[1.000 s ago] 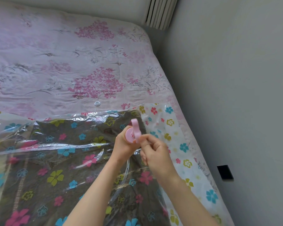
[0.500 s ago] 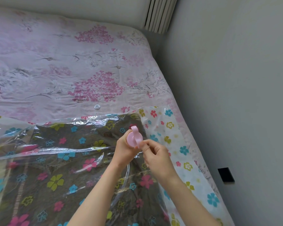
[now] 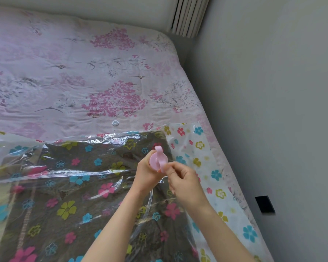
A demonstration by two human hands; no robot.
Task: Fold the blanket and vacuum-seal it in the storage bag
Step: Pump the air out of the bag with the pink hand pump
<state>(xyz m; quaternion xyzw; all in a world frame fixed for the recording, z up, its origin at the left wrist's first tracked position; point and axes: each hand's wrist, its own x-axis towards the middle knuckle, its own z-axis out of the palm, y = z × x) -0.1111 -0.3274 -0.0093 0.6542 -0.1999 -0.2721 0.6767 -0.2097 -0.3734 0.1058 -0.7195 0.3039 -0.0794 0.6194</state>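
A clear storage bag (image 3: 199,146) printed with coloured flowers lies flat on the bed. The folded dark brown blanket (image 3: 68,188) is inside it. Over the bag's right part, my left hand (image 3: 146,176) grips the body of a pink hand pump (image 3: 155,160), which stands upright. My right hand (image 3: 184,182) pinches the pump's pink handle (image 3: 161,157) from the right side. A clear tube (image 3: 150,199) hangs down from between my hands onto the bag.
A small round white cap (image 3: 115,122) lies on the pink floral bedspread (image 3: 74,82) just beyond the bag. A grey wall (image 3: 273,110) with a black socket (image 3: 264,204) runs along the bed's right edge. A radiator (image 3: 187,16) stands in the far corner.
The pink handle has dropped closer to the pump body. Both hands have stayed over the same spot on the bag.
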